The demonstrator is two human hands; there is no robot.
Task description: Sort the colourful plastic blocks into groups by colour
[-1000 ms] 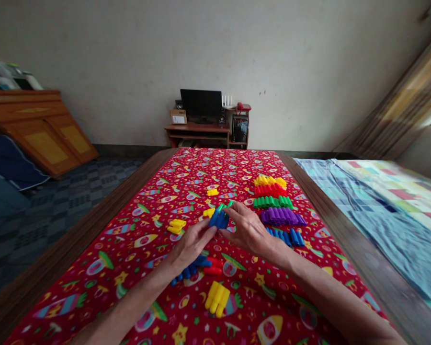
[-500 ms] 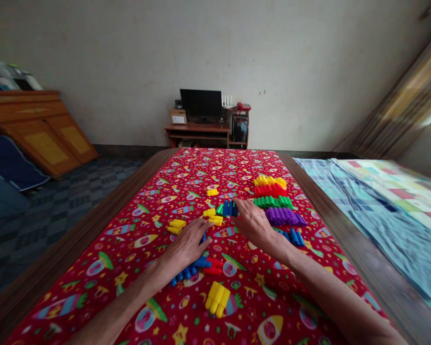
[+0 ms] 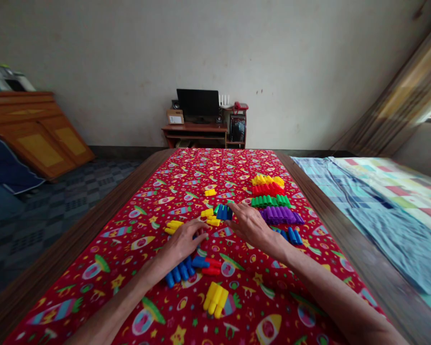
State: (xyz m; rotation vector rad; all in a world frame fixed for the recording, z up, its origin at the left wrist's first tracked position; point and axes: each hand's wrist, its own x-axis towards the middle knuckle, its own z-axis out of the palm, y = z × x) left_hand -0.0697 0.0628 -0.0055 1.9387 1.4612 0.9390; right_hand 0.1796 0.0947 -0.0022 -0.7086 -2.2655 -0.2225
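Several blue plastic tubes (image 3: 223, 212) sit side by side at mid-table, and my right hand (image 3: 250, 224) closes its fingers and thumb on their right end. My left hand (image 3: 187, 238) is curled, thumb near the fingertips; whatever it may hold is hidden. Below its wrist lies a row of blue tubes (image 3: 181, 272), partly covered by the forearm. Close by are a single blue tube (image 3: 200, 261) and red tubes (image 3: 211, 267). Yellow tubes (image 3: 173, 225) lie beyond the left hand, with more yellow tubes (image 3: 212, 220) between the hands.
To the right, rows of yellow tubes (image 3: 267, 180), red tubes (image 3: 267, 189), green tubes (image 3: 271, 201), purple tubes (image 3: 282, 215) and blue tubes (image 3: 294, 235) lie on the red patterned cloth (image 3: 187, 306). A yellow cluster (image 3: 215, 299) is nearest me. A bed (image 3: 380, 211) stands at right.
My right hand has shifted slightly left with the blue tubes. My left hand has drawn back a little and curled its fingers, uncovering more of the blue row.
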